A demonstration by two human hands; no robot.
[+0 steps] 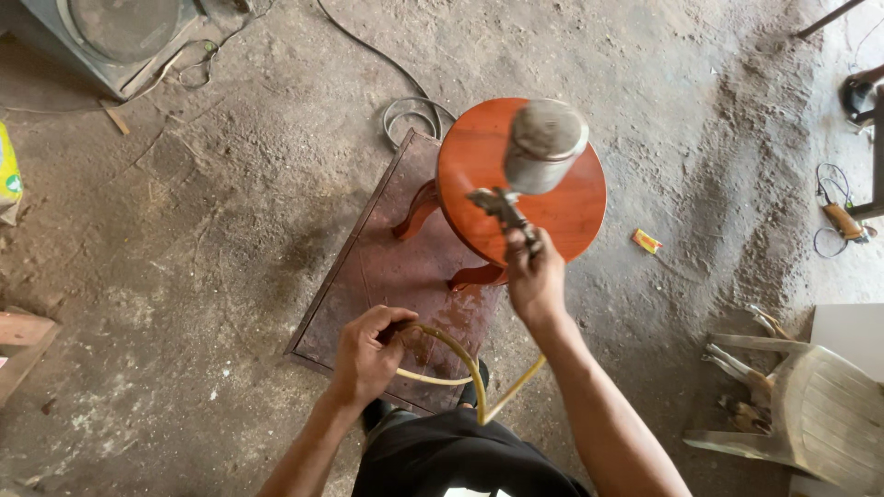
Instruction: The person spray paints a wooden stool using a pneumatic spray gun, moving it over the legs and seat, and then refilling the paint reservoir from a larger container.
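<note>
My right hand (536, 279) grips the handle of a spray gun (532, 161) with a grey metal cup, held above a round, glossy red-brown stool (571, 212). The stool stands on a dark reddish board (387, 276) lying on the dirt floor. My left hand (366, 354) is closed around a loop of yellowish air hose (465, 364) that runs from the gun down past my legs. The stool's curved legs show beneath the seat on its left side.
A worn plastic chair (820, 414) sits at the lower right. A grey box-shaped machine (110, 37) stands at the top left, with cables trailing over the floor. A coiled wire (410, 115) lies behind the stool. Wooden pieces (23, 345) rest at the left edge.
</note>
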